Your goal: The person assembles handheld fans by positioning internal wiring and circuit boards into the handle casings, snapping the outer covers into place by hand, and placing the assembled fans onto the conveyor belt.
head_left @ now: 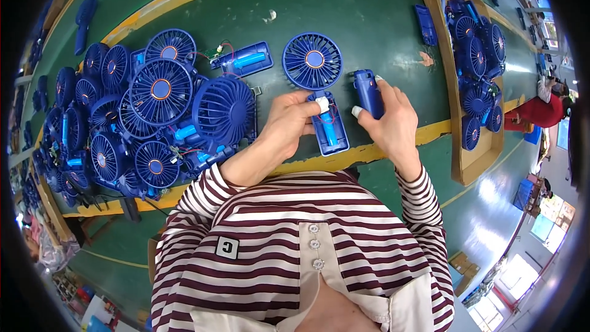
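Observation:
A blue handheld fan [314, 61] lies in front of me with its round grille facing up. Its handle is uncovered and shows a light-blue battery [330, 128] with thin red wires. My left hand [295, 117] pinches the top of that handle, the thumb in a white finger cover near the wires. My right hand [393, 117] grips a separate blue handle cover [367, 93] just right of the fan, thumb on one side and fingers on the other. White covers are on its fingertips too. The cover and the fan's handle are apart.
A big heap of blue fans [161, 89] fills the left of the green table [369, 12]. One uncovered handle with battery [246, 59] lies at its edge. To the right, a cardboard box [458, 154] holds several fans. A blue cover [425, 24] lies beside the box.

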Motion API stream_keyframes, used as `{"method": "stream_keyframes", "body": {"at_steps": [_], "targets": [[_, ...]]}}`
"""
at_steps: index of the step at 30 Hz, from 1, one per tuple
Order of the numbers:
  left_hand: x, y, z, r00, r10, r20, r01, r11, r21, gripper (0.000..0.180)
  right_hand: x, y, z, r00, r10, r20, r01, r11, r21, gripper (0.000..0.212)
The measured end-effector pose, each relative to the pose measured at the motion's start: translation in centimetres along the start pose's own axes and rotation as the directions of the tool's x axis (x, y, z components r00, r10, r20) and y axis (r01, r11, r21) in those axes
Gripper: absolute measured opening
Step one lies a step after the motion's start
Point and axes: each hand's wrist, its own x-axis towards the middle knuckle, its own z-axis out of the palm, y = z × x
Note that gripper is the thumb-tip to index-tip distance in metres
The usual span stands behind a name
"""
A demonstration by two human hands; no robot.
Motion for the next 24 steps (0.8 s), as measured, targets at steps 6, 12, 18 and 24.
{"method": "stream_keyframes", "body": {"at_steps": [6, 12, 18, 24], "targets": [[0.1, -0.3, -0.4, 1.000, 0.005, 0.004, -0.005, 0.995, -0.098, 0.020, -1.3, -3.6, -2.4, 0.997, -0.033, 0.076, 0.012, 0.964, 0.266, 0.058], [-0.3, 0.2, -0.2, 1.000, -0.012, 0.026, 0.018, 0.979, -0.205, 0.037, -1.5, -5.8, -2.2, 0.986, -0.119, 0.116, 0.086, 0.962, 0.259, 0.058], [-0.5, 0.4, 0.0, 1.000, -0.017, 0.020, 0.021, 0.981, -0.193, 0.041, -1.1, -6.7, -1.2, 0.986, -0.133, 0.098, 0.108, 0.968, 0.226, 0.056], [-0.1, 0.1, -0.1, 1.000, -0.010, 0.022, 0.013, 0.992, -0.128, 0.031, -1.1, -6.6, -0.6, 0.985, -0.156, 0.072, 0.142, 0.975, 0.170, 0.055]]}}
